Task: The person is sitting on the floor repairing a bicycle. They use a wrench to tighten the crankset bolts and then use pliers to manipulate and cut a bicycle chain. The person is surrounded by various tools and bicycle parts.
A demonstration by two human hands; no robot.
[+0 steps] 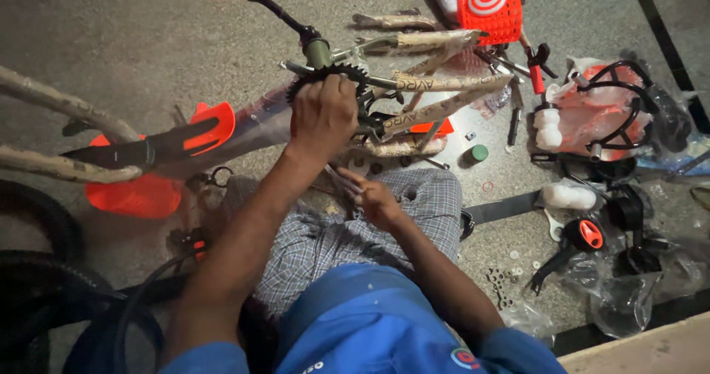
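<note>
Centre frame, over speckled stone floor: left hand spread on toothed black chainring, fingers curled over its rim, hiding lower teeth. Chainring sits on paper-wrapped bike frame, black crank arm jutting toward upper left. Right hand, lower centre above checked cloth lap, fingers pinched on thin metal tool; tool type hard to tell. Red mesh basket at top, partly cut off.

Black toothed chainring on wrapped bicycle frame, crank arm upward
</note>
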